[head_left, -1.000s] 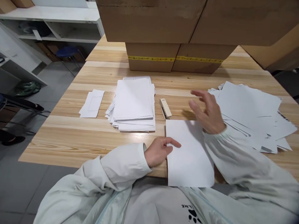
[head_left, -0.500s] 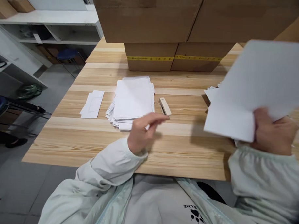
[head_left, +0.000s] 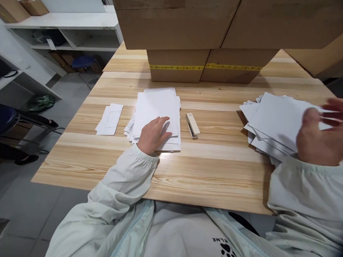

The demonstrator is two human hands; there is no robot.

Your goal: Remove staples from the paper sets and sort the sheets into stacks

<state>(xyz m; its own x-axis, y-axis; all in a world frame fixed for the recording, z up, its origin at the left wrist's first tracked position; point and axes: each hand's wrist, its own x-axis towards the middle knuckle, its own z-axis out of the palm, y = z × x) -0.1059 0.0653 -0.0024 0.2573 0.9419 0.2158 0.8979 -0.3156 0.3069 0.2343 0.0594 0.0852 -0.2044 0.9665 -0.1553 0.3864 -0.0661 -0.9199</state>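
Note:
My left hand (head_left: 153, 134) rests with its fingers apart on the front part of a stack of white paper (head_left: 158, 105) in the middle of the table. Over at the right, my right hand (head_left: 324, 134) hovers at a looser pile of white sheets (head_left: 278, 117), fingers spread and slightly blurred, holding nothing. Between the two piles lies a beige stapler (head_left: 192, 125), nearer the left stack. A few small slips of white paper (head_left: 110, 119) lie to the left of that stack.
Large cardboard boxes (head_left: 175, 27) are stacked at the back of the wooden table (head_left: 203, 178), the lower ones banded with yellow tape. Beyond the left edge stand white shelves (head_left: 65, 21) and a blue stool (head_left: 83, 61). A person's foot (head_left: 26, 159) shows at far left.
The white sheet in my right hand has been let go onto the right pile, and that hand's fingers have opened. My left hand has moved left and down onto the paper stack.

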